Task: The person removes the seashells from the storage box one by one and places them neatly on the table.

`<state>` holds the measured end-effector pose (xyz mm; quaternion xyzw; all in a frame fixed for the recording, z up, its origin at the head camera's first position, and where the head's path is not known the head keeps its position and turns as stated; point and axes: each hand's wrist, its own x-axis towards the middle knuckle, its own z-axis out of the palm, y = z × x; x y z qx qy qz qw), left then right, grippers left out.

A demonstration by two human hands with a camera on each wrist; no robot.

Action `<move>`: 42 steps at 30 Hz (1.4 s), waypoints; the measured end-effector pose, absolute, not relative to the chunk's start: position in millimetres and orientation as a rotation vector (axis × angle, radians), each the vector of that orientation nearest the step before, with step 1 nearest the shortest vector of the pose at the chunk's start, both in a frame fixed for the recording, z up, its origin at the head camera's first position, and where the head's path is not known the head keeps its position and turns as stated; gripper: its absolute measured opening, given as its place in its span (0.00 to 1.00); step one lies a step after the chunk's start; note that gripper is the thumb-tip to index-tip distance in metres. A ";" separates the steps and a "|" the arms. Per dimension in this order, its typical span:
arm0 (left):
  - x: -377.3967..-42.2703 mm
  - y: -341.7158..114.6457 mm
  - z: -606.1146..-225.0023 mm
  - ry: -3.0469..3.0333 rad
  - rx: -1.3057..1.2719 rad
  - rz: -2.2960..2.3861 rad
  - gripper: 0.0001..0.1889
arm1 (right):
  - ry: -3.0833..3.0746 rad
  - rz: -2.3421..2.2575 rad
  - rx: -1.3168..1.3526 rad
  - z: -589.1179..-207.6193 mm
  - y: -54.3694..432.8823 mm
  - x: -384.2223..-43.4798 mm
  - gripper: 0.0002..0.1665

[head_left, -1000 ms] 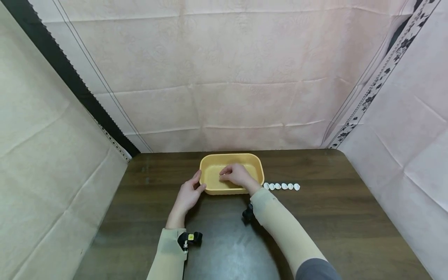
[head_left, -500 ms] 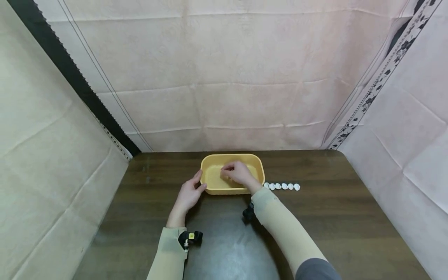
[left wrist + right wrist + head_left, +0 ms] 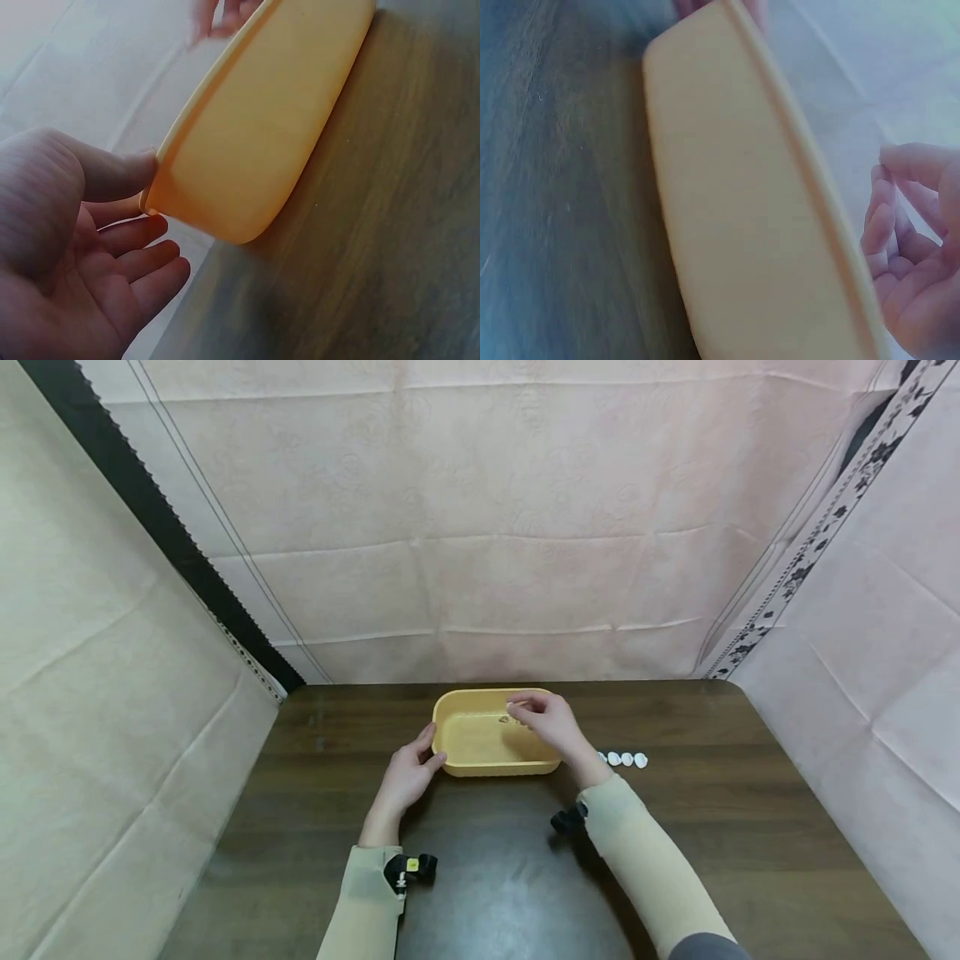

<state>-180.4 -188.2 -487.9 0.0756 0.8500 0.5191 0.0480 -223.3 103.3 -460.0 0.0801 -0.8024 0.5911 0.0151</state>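
Note:
A yellow plastic tub sits on the table, several tiny brown bits on its floor. Its left end is gripped by my left hand; the left wrist view shows the thumb on the rim and the forefinger beneath it. My right hand hovers over the tub's right part. In the right wrist view its thumb and forefinger tips meet, the other fingers half curled. Whether something tiny lies between them cannot be made out. Right of the tub, small white discs lie in a row, partly covered by my right wrist.
The dark wooden table ends behind the tub at a pale cloth backdrop. Cloth walls stand on the left and right too. A black wrist camera sits on each sleeve.
My right hand has risen from the tub's floor and moved right, uncovering the brown bits and covering part of the disc row. The left hand keeps its grip on the tub.

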 end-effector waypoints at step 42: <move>-178.7 -186.3 -486.5 2.609 0.224 1.549 0.34 | -2.605 1.565 -0.537 -508.5 309.2 -129.4 0.28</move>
